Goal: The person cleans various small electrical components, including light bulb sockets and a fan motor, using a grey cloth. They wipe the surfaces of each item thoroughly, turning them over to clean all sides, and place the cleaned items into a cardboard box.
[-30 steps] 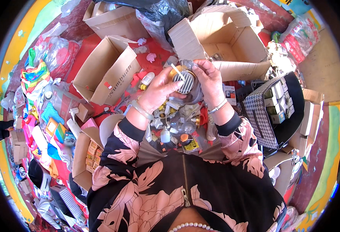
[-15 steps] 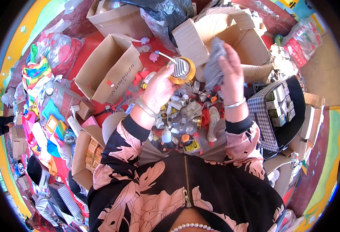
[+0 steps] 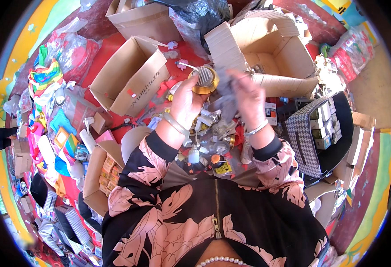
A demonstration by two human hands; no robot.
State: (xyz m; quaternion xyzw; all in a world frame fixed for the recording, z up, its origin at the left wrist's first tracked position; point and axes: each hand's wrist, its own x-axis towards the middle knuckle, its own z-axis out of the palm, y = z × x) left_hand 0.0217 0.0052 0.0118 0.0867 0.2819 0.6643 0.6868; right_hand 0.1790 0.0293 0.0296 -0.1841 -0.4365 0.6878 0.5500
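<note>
My left hand (image 3: 185, 106) is closed on the edge of a round gold-rimmed light fitting (image 3: 205, 80) with a ribbed face. A thin white cable (image 3: 187, 66) sticks out from it to the upper left. Close by on the right, my right hand (image 3: 250, 97) grips a grey cloth (image 3: 225, 94), smeared by motion and right beside the gold rim; whether they touch I cannot tell. Below both hands lies a heap of bulbs and small lamp parts (image 3: 208, 129), among them a white bulb (image 3: 194, 155).
An open cardboard box (image 3: 128, 75) stands ahead on the left, and a larger one (image 3: 284, 82) ahead on the right. At my right is a black-and-white checked bin (image 3: 304, 140) holding small boxes. A carton with small orange boxes (image 3: 108, 178) sits at my left.
My right hand has moved left and slightly down, bringing the grey cloth up to the light fitting. My left hand keeps hold of the fitting, which has tilted a little.
</note>
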